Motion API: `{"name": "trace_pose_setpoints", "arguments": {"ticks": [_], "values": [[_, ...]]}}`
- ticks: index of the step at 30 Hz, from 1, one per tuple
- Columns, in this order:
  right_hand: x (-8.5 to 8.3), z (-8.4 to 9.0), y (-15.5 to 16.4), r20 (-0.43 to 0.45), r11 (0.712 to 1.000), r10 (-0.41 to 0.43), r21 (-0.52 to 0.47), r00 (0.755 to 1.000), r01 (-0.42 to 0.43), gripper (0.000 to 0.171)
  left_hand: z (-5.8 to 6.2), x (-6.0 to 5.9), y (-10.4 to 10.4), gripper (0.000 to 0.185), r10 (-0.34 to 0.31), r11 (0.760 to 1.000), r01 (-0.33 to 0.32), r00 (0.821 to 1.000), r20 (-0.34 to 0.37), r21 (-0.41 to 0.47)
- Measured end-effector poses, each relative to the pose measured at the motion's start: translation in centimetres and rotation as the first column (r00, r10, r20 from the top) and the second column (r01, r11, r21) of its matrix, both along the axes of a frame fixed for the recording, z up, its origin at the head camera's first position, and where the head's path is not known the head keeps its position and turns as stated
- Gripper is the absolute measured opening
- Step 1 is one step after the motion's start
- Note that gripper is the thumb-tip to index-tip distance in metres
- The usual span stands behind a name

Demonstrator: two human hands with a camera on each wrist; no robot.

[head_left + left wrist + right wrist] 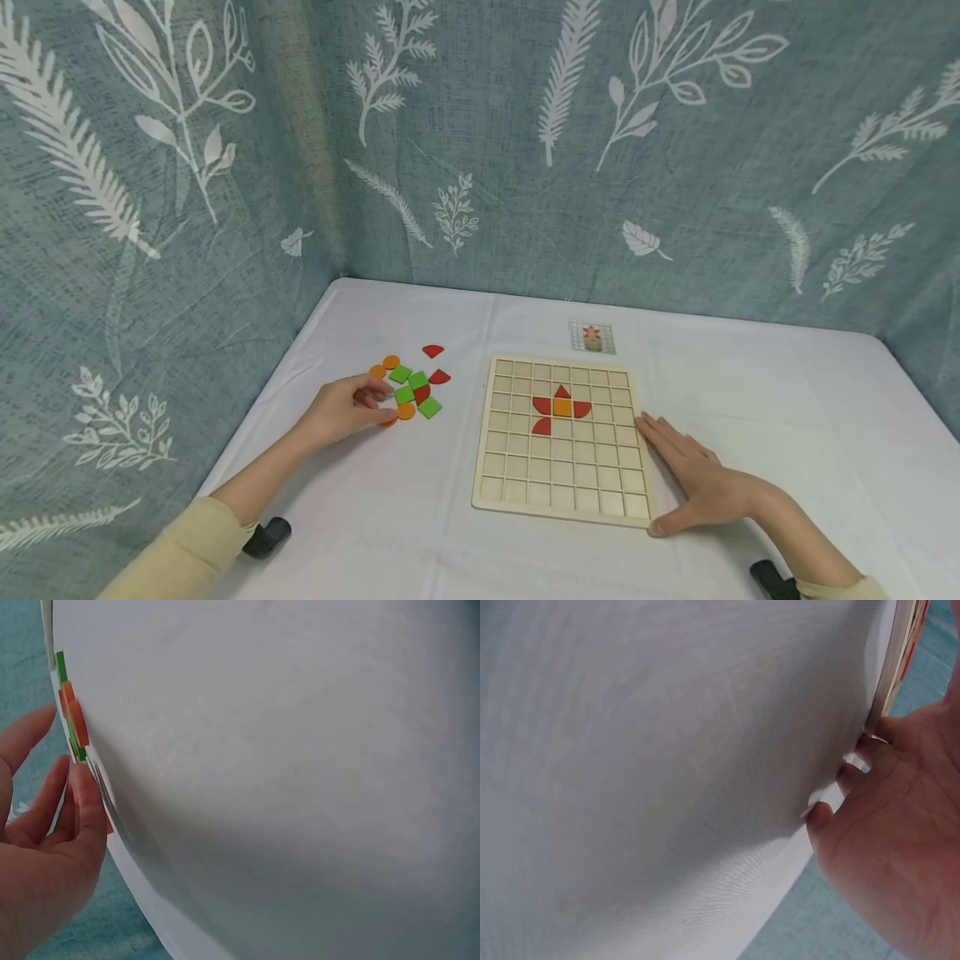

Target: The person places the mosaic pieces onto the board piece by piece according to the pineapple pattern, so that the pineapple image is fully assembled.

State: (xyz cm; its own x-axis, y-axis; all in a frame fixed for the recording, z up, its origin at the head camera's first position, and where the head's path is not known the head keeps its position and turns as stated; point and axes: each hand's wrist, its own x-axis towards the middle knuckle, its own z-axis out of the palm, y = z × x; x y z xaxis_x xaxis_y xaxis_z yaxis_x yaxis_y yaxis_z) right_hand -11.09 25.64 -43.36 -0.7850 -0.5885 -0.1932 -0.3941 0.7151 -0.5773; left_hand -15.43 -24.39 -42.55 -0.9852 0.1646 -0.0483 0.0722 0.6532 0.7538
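Left of centre, the coloured tiles [405,395] lie just right of the nearer left hand [343,408], its fingers parted; lower right, the right hand [701,482], spread wide, touches the board's [525,492] right edge.

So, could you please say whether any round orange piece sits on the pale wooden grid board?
No, the board holds four red pieces and one orange square, while the round orange pieces lie near the left hand.

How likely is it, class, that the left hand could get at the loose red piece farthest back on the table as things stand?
Probably yes: the red piece lies uncovered, and only flat loose pieces, such as green squares, seem to lie between it and the left hand.
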Motion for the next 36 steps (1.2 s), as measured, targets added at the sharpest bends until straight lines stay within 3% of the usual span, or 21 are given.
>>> {"name": "trace_pose_setpoints", "arguments": {"ticks": [6,21,27,32,36], "values": [[0.1,0.1,-0.1,0.004,1.000,-0.001,-0.005,1.000,0.001,0.129,-0.3,0.3,-0.1,0.033,-0.065,0.998,0.065,0.998,-0.024,-0.021],[-0.1,0.2,0.0,0.019,1.000,-0.002,0.013,1.000,0.002,0.129,-0.4,0.6,0.3,0.023,-0.086,0.995,0.080,0.988,-0.128,-0.054],[-0.2,0.3,0.1,0.017,1.000,-0.003,0.013,1.000,0.003,0.129,-0.3,0.4,2.8,0.026,-0.090,0.991,0.100,0.989,-0.115,0.085],[-0.2,0.3,0.1,0.021,1.000,-0.005,0.007,1.000,0.005,0.128,-0.4,-0.2,6.6,0.027,-0.110,0.964,0.116,0.993,-0.042,0.240],[-0.2,0.3,0.1,0.016,1.000,-0.001,0.003,1.000,0.001,0.128,-0.5,-0.7,9.6,0.027,-0.145,0.945,0.142,0.989,-0.009,0.296]]}}
